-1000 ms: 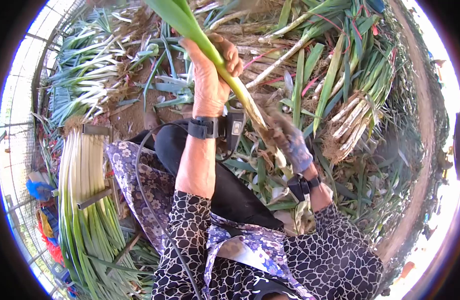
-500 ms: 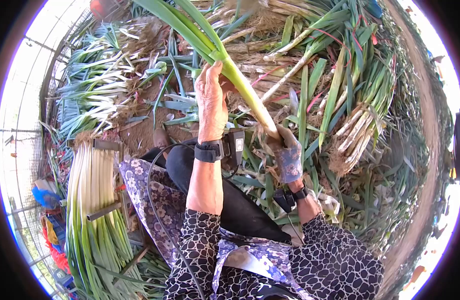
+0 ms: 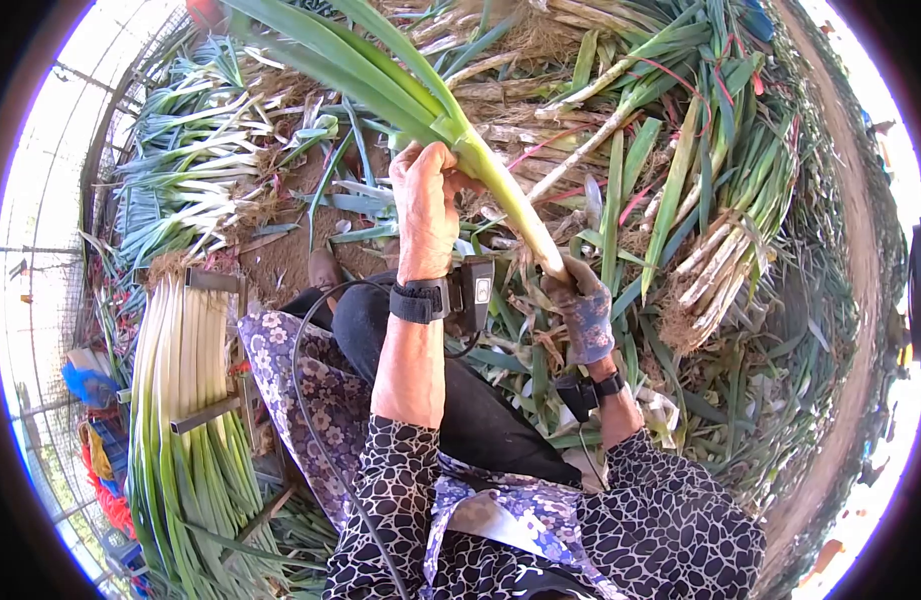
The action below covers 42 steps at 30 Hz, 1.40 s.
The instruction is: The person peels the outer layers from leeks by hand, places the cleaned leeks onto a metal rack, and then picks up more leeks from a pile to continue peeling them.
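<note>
A single thick leek slants across the middle of the view, its green leaves toward the top left and its pale root end toward me. My bare left hand is closed in a pinch at the stalk's side, where the leaves branch; some fingertips are hidden behind the stalk. My right hand, in a patterned, soiled glove, wraps round the pale lower end. Cut leaves and husks lie below the right hand.
At left, a metal rack holds trimmed leeks side by side. More leeks lie at upper left. A heap of untrimmed leeks fills the right. A cable runs along my left arm.
The leek has shifted slightly down and right at its root end, and its leaves have swung left. My left fingers have gone from wrapping the stalk to pinching at its side.
</note>
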Available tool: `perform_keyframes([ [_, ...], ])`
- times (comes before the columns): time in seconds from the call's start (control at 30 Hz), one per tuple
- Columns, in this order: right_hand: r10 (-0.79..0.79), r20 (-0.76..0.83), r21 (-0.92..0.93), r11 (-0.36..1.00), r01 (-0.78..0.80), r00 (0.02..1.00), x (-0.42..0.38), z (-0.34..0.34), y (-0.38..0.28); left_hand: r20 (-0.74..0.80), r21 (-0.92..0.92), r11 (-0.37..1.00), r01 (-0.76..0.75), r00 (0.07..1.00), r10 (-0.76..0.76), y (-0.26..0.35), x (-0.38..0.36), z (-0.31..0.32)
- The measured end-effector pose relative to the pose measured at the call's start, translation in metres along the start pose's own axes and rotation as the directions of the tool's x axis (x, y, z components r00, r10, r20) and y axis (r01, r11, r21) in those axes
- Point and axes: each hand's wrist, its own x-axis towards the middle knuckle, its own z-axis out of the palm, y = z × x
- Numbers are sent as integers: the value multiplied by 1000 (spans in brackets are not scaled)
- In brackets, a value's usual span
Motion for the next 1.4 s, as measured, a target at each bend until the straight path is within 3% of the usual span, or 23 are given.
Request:
perform_keyframes([
  [0.07,192,100,94,975,-201,976,1,-3,-6,-31,-7,999,32,999,-33,-7,2,-7],
  [0.2,329,379,287,847,-448,865,1,-19,-12,-108,-350,897,271,939,-326,-3,3,3],
  [0.27,325,425,323,818,-477,845,-1,-13,-38,97,-264,813,519,853,-514,-13,7,-1],
  [0.33,263,475,374,803,-463,840,5,-9,-51,154,25,840,542,828,-539,-27,-6,14],
  [0.4,264,403,469,762,-446,876,9,-1,-68,197,88,841,534,819,-540,-40,-27,31],
  [0.43,284,377,482,753,-449,882,10,1,-70,450,448,891,-70,879,-156,-79,-24,16],
  [0.47,278,377,483,755,-443,884,12,1,-72,761,505,535,-677,642,94,-115,-18,-2],
  [0.5,288,319,401,823,-403,903,15,1,-73,507,735,671,-103,740,-442,-76,-13,16],
  [0.53,293,253,312,877,-365,922,16,0,-74,515,733,671,-111,735,-441,-82,-2,10],
  [0.6,306,210,272,894,-356,929,10,-6,-68,58,566,792,231,946,-318,-100,13,2],
  [0.67,344,194,190,905,-379,919,1,-10,-66,35,245,958,149,986,-162,-30,5,25],
  [0.73,381,203,185,889,-418,902,-11,-10,-59,134,-192,975,108,988,-83,-15,9,21],
  [0.8,422,240,172,868,-466,875,-20,-9,-50,321,-333,940,74,946,40,-8,17,18],
  [0.87,493,294,173,815,-553,818,-24,-8,-35,208,-344,934,101,978,-29,-5,17,15],
  [0.93,180,258,167,959,-227,949,-18,0,-13,191,-253,966,60,982,-11,-6,17,10],
  [0.97,-70,155,24,997,67,985,-5,1,-2,188,-252,966,60,982,-12,-6,18,9],
  [1.0,61,108,33,997,-65,992,10,-2,-3,210,-234,971,44,978,7,-5,17,12],
  [1.03,-278,21,-213,937,276,960,27,-1,-14,233,-220,975,32,972,21,-6,16,14],
  [1.13,-473,17,-299,839,455,881,72,12,-73,264,-230,970,75,964,-12,-9,14,17],
  [1.2,-723,320,-345,512,786,612,97,17,-78,299,-233,966,108,954,-35,-11,15,16],
  [1.23,-595,354,-354,629,692,721,100,21,-73,305,-219,971,98,952,-27,-13,16,16],
  [1.37,-642,385,-331,574,748,663,70,2,-60,270,-184,981,63,963,-11,-13,23,3],
  [1.4,-469,511,-365,640,676,720,51,-9,-70,227,-161,985,60,974,-22,-12,23,0],
])
